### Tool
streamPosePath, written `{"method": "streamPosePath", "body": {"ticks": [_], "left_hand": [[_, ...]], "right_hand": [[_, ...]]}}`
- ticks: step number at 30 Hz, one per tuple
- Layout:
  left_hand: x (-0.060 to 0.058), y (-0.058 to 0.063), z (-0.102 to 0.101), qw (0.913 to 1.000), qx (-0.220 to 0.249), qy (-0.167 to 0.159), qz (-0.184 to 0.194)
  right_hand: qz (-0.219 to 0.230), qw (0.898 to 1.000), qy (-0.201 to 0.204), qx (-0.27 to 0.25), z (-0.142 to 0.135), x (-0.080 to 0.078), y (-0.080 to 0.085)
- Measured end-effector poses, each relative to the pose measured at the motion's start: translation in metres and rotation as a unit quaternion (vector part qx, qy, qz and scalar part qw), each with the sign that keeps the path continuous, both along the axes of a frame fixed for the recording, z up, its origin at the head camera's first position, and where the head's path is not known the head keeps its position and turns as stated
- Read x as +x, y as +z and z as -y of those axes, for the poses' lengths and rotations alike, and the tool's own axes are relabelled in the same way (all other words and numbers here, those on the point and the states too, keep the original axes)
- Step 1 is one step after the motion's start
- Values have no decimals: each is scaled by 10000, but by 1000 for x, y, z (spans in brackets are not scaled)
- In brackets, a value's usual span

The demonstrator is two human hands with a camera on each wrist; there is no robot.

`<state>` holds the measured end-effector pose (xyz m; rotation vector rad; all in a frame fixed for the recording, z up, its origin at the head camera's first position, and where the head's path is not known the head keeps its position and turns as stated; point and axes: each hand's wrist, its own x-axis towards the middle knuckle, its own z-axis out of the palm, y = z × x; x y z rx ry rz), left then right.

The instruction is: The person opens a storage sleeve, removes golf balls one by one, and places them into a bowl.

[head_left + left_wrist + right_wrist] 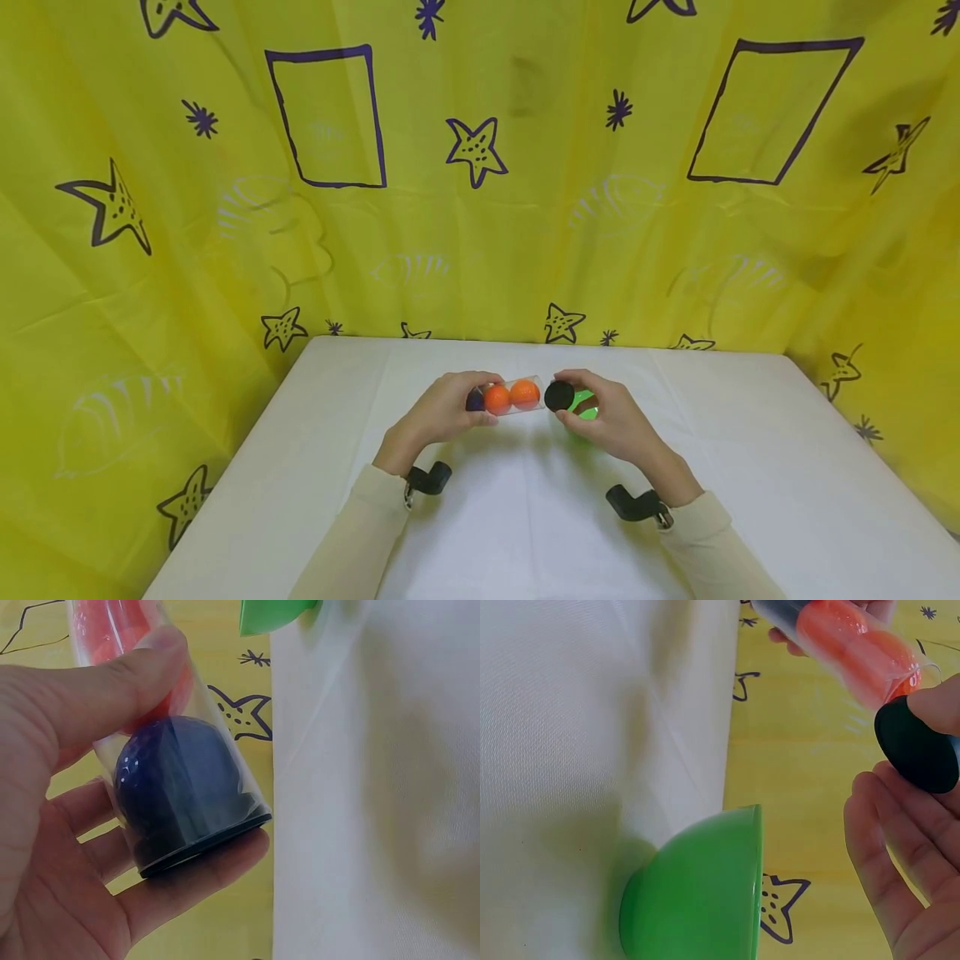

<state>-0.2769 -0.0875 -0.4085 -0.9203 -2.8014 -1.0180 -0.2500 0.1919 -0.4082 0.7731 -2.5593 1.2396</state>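
Observation:
My left hand (446,410) grips a clear plastic tube (247,791), thumb on one side and fingers round the other. Inside are two orange balls (512,396) and, at the black-based end near my palm, a dark blue ball (176,776). The tube lies nearly level, its far end pointing at my right hand (613,417). There my thumb and fingers pinch a round black cap (915,746), held just off that uncapped end. A green bowl (697,889) stands on the table below my right hand, partly hidden by it in the head view.
A white-covered table (480,517) spreads under both hands. Behind it and at the sides hangs a yellow curtain (420,217) with drawn stars and frames. Black wrist mounts (430,478) sit on both forearms.

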Motion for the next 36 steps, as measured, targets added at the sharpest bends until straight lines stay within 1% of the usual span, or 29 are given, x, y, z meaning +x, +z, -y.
{"method": "streamPosePath", "body": {"ticks": [4, 10, 14, 16, 21, 23, 29, 36], "left_hand": [[0, 0, 1, 10000, 16, 62, 64], [-3, -2, 6, 9997, 26, 241, 69], [-4, -2, 9, 9990, 16, 454, 10], [-4, -1, 11, 9984, 48, 560, -1], [-4, 1, 15, 9972, 90, 746, -58], [-4, 1, 16, 9969, 99, 769, -102], [-5, 0, 17, 9963, 147, 799, -267], [-3, 0, 15, 9964, 133, 806, -239]], "right_hand": [[-104, 9999, 32, 31, -1, -1, -2], [-482, 9987, 137, -4, 0, -4, -6], [-471, 9988, 133, -29, 4, -4, -9], [-398, 9991, 141, 27, 7, -3, -11], [26, 9991, 281, 305, 15, 0, -16], [176, 9982, 426, 389, 17, 1, -19], [395, 9935, 855, 644, 20, 1, -27], [660, 9838, 1243, 1114, 21, 1, -31]]}}
